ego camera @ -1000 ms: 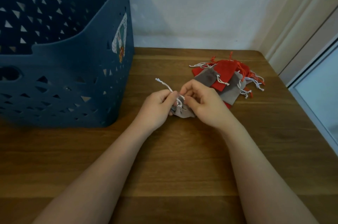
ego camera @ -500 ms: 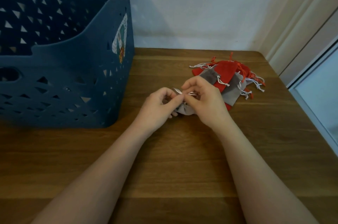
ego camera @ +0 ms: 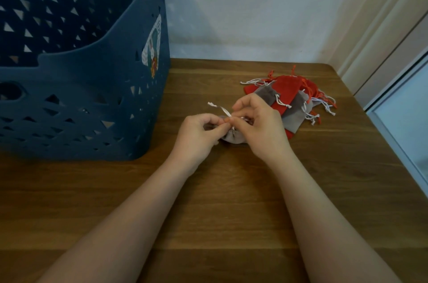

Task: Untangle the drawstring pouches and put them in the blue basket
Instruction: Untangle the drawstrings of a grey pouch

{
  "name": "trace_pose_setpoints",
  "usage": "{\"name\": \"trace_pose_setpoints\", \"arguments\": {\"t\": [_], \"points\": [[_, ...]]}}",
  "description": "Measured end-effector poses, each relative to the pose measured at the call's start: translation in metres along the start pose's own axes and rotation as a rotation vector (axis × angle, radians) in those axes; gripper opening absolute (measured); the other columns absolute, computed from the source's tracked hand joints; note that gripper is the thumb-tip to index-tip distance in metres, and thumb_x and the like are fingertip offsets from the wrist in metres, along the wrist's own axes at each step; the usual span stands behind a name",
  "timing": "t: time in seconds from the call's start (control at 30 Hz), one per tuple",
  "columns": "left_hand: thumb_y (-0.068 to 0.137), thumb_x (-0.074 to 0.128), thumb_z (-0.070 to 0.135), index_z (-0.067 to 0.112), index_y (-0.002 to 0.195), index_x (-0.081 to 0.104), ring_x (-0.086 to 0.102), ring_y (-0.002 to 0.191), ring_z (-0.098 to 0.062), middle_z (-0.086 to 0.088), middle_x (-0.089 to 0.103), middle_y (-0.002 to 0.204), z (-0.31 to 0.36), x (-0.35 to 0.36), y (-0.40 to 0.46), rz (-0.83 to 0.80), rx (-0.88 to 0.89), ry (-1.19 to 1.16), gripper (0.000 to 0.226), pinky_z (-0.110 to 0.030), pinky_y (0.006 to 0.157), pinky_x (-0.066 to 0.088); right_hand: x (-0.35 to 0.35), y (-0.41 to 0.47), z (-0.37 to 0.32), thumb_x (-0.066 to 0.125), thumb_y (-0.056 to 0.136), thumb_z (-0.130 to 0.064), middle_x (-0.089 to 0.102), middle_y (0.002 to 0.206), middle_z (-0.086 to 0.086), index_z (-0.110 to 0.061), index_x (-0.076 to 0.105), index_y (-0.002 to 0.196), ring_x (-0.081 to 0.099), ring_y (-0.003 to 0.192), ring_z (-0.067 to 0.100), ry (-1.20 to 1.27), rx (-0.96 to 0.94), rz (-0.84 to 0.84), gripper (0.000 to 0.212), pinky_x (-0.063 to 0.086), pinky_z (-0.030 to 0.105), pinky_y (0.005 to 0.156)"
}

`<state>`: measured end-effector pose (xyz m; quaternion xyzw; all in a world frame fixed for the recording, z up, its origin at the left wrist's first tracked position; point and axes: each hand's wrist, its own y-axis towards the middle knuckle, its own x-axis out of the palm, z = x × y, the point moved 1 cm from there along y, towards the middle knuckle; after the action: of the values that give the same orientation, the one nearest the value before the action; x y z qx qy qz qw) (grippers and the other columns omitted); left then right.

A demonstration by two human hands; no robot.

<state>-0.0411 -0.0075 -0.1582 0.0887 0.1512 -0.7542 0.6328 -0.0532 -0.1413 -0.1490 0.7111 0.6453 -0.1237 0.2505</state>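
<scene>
The desk (ego camera: 231, 201) carries a blue basket (ego camera: 97, 102) at its left rear. A pile of red and grey pouches (ego camera: 294, 100) lies at right rear. Between them, a grey pouch (ego camera: 232, 138) rests on the desk. The left hand (ego camera: 196, 137) and right hand (ego camera: 259, 125) each pinch its white drawstring (ego camera: 218, 109), grip closed on it.
</scene>
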Motion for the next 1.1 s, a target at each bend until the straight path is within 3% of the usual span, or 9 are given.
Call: {"name": "trace_pose_setpoints", "arguments": {"t": [0.2, 0.3, 0.47, 0.6, 0.77, 0.97, 1.1], "points": [[0.082, 0.066, 0.015, 0.022, 0.081, 0.067, 0.056, 0.087, -0.005, 0.009, 0.06, 0.092, 0.001, 0.006, 0.0, 0.065, 0.032, 0.065, 0.008, -0.021, 0.076, 0.046, 0.0, 0.001, 0.001, 0.065, 0.085, -0.013, 0.059, 0.081, -0.017, -0.027, 0.055, 0.094, 0.057, 0.077, -0.009, -0.186, -0.053, -0.027, 0.019, 0.048, 0.009, 0.07], [0.083, 0.065, 0.014, 0.023, 0.081, 0.065, 0.053, 0.095, -0.002, 0.013, 0.058, 0.097, -0.003, 0.003, 0.002, 0.083, 0.084, 0.085, 0.01, -0.019, 0.08, 0.042, 0.001, 0.0, -0.002, 0.061, 0.088, -0.015, 0.064, 0.093, -0.006, -0.021, 0.064, 0.101, 0.058, 0.087, 0.003, -0.359, -0.124, -0.04, 0.014, 0.049, 0.018, 0.08], [0.084, 0.064, 0.014, 0.025, 0.08, 0.06, 0.05, 0.085, 0.002, 0.015, 0.05, 0.092, -0.002, 0.001, 0.003, 0.102, 0.269, 0.29, 0.012, -0.011, 0.07, 0.039, 0.002, 0.001, -0.007, 0.053, 0.093, -0.019, 0.063, 0.103, -0.002, -0.02, 0.064, 0.109, 0.056, 0.096, 0.009, -0.53, -0.123, -0.105, 0.019, 0.043, 0.022, 0.085], [0.086, 0.062, 0.017, 0.024, 0.084, 0.056, 0.048, 0.081, 0.0, 0.013, 0.046, 0.097, -0.002, 0.001, 0.004, 0.142, 0.357, 0.4, 0.01, -0.011, 0.067, 0.04, 0.003, 0.001, -0.007, 0.048, 0.096, -0.021, 0.059, 0.092, -0.003, -0.02, 0.059, 0.101, 0.055, 0.083, 0.008, -0.363, 0.049, -0.176, 0.012, 0.045, 0.023, 0.072], [0.086, 0.062, 0.014, 0.024, 0.086, 0.056, 0.049, 0.08, 0.002, 0.013, 0.047, 0.093, -0.004, 0.002, 0.003, 0.157, 0.42, 0.399, 0.012, -0.009, 0.067, 0.04, -0.001, 0.001, -0.001, 0.047, 0.097, -0.016, 0.053, 0.066, -0.002, -0.019, 0.06, 0.08, 0.047, 0.059, 0.008, 0.141, 0.347, -0.262, 0.021, 0.037, 0.023, 0.056], [0.083, 0.061, 0.017, 0.02, 0.095, 0.068, 0.053, 0.09, 0.005, 0.015, 0.051, 0.104, -0.007, 0.002, 0.002, 0.206, 0.573, 0.348, 0.014, -0.007, 0.081, 0.044, -0.003, 0.004, 0.007, 0.049, 0.093, -0.011, 0.053, 0.066, -0.002, -0.014, 0.063, 0.078, 0.047, 0.063, 0.011, 0.448, 0.488, -0.261, 0.021, 0.034, 0.024, 0.059], [0.082, 0.059, 0.026, 0.015, 0.099, 0.07, 0.057, 0.098, -0.002, 0.006, 0.059, 0.116, -0.007, 0.002, 0.0, 0.179, 0.62, 0.41, 0.023, -0.016, 0.082, 0.051, -0.003, 0.004, 0.009, 0.05, 0.092, -0.011, 0.054, 0.069, 0.0, -0.009, 0.066, 0.085, 0.048, 0.064, 0.01, 0.53, 0.52, -0.254, 0.018, 0.035, 0.025, 0.062]]}}
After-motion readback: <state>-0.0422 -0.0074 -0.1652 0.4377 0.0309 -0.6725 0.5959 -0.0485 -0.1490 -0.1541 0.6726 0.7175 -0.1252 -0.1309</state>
